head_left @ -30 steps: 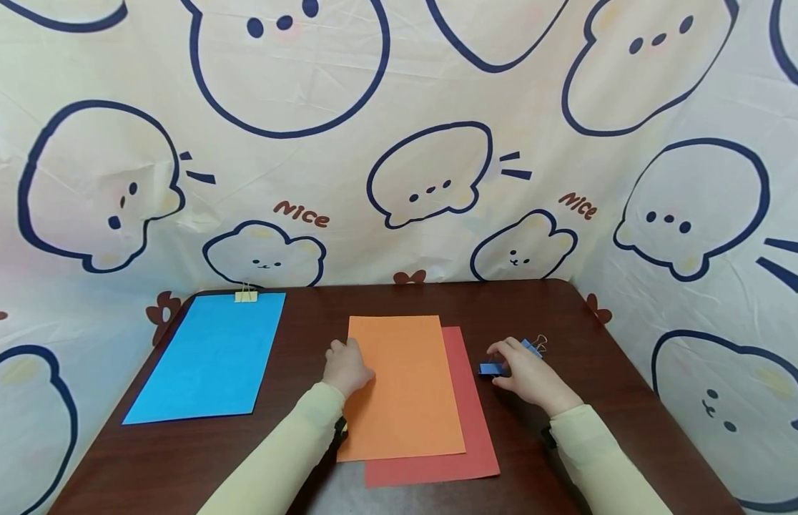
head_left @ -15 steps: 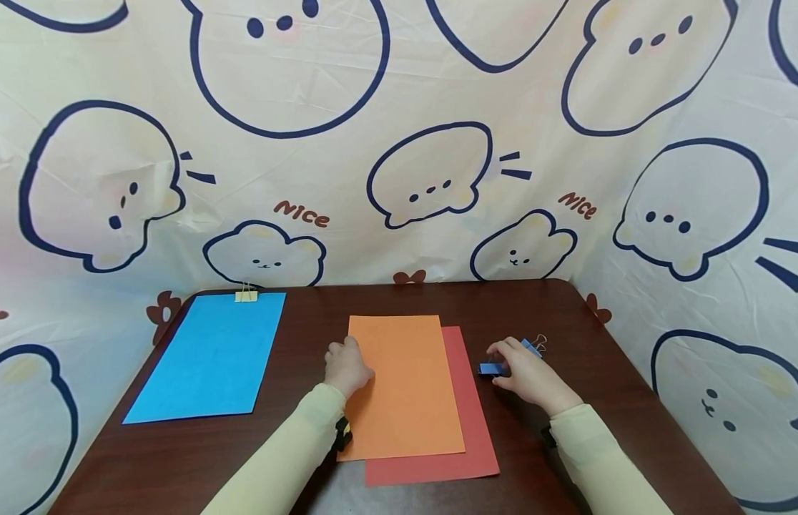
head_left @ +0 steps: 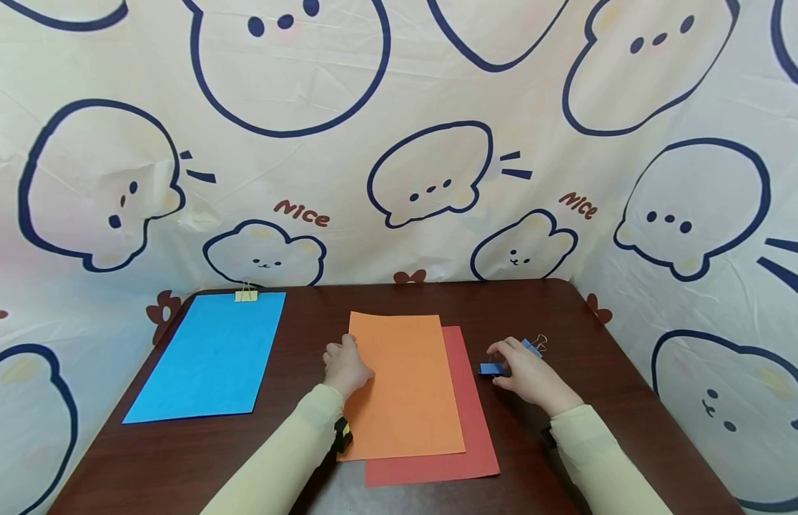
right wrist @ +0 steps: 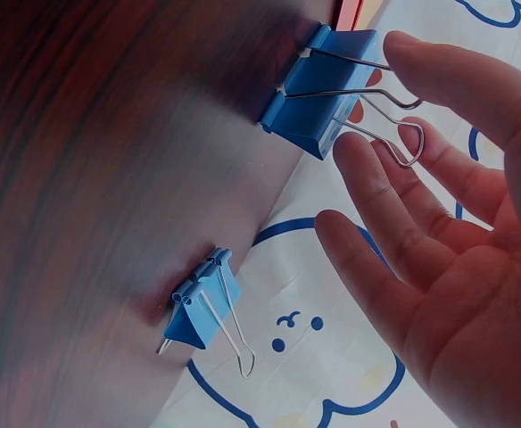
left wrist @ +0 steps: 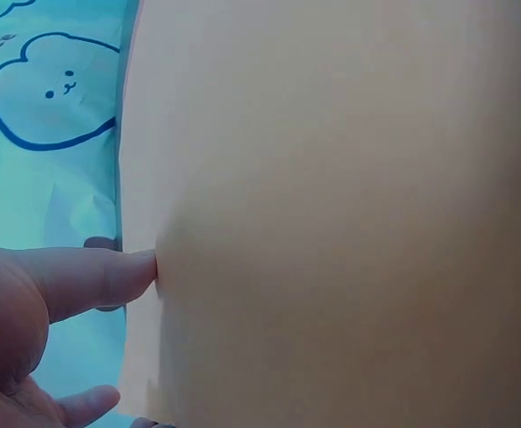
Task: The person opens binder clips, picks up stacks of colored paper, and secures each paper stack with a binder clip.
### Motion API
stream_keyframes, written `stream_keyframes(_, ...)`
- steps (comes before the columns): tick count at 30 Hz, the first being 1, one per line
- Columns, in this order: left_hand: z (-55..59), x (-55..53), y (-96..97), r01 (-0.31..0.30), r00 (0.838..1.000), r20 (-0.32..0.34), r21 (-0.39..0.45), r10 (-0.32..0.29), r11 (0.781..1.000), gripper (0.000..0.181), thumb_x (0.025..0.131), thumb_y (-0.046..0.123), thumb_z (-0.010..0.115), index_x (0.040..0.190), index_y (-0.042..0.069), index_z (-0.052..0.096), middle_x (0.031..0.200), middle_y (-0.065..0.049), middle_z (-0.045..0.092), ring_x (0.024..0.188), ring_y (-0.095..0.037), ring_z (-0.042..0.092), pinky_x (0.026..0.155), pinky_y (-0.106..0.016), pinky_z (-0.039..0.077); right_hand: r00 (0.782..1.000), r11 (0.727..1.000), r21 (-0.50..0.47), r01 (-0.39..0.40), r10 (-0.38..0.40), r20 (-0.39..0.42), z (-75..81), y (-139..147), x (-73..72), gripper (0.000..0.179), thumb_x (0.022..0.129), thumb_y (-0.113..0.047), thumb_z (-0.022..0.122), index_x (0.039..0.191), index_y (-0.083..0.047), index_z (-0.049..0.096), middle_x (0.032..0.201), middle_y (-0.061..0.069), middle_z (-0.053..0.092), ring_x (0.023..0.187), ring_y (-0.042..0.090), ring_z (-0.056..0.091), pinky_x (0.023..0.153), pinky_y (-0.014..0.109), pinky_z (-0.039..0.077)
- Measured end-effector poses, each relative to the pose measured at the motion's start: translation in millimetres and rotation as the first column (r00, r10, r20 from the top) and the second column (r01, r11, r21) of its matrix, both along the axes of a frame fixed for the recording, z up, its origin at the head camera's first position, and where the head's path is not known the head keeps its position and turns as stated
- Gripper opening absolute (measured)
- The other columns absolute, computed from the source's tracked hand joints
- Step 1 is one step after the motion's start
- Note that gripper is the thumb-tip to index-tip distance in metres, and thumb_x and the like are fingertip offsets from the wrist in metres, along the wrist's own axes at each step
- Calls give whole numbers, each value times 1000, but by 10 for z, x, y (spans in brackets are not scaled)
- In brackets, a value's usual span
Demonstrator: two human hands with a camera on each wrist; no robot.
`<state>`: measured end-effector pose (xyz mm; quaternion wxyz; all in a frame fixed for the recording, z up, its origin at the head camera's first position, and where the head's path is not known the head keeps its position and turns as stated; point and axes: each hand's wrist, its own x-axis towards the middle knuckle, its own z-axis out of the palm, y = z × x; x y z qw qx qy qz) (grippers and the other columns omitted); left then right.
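My left hand (head_left: 346,370) pinches the left edge of an orange sheet of paper (head_left: 405,386), thumb on top. In the left wrist view the thumb (left wrist: 122,272) presses near that edge; most fingers are hidden behind the paper. The sheet's far left corner bows up slightly. Beneath it lies a red sheet (head_left: 473,429), showing along the right and near sides. To the right, my right hand (head_left: 528,375) holds a blue binder clip (right wrist: 323,85) by its wire handles, thumb on one side and fingertips on the other. A second blue binder clip (right wrist: 202,308) lies beside it.
A blue sheet (head_left: 209,357) lies on the left of the dark wooden table (head_left: 312,315), with a yellow binder clip (head_left: 246,295) on its far edge. A patterned cloth wall (head_left: 347,164) stands right behind and around the table.
The far left corner of the orange sheet has risen slightly at my left hand. My right hand and the clips stay in place.
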<state>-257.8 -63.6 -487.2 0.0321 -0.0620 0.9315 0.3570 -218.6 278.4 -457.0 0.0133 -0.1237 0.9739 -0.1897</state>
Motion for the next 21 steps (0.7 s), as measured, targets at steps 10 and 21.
stream_keyframes(10, -22, 14, 12, -16, 999, -28, 46, 18, 999, 88, 78, 6, 87, 149, 1, 34, 129, -33, 38, 115, -44, 39, 88, -52, 47, 1000, 1000, 2, 3, -3, 3, 1, 0, 6, 47, 86, -10, 84, 127, -8, 61, 124, 11, 60, 100, 23, 64, 88, 43, 61)
stream_keyframes(21, -20, 6, 9, -2, 1000, -19, 36, 3, 999, 91, 80, 7, 86, 152, 0, 32, 133, -34, 41, 120, -46, 39, 95, -55, 48, 1000, 1000, -5, -1, 1, -5, -10, 11, 3, 47, 86, -9, 84, 127, -9, 61, 123, 11, 60, 97, 21, 63, 86, 41, 61)
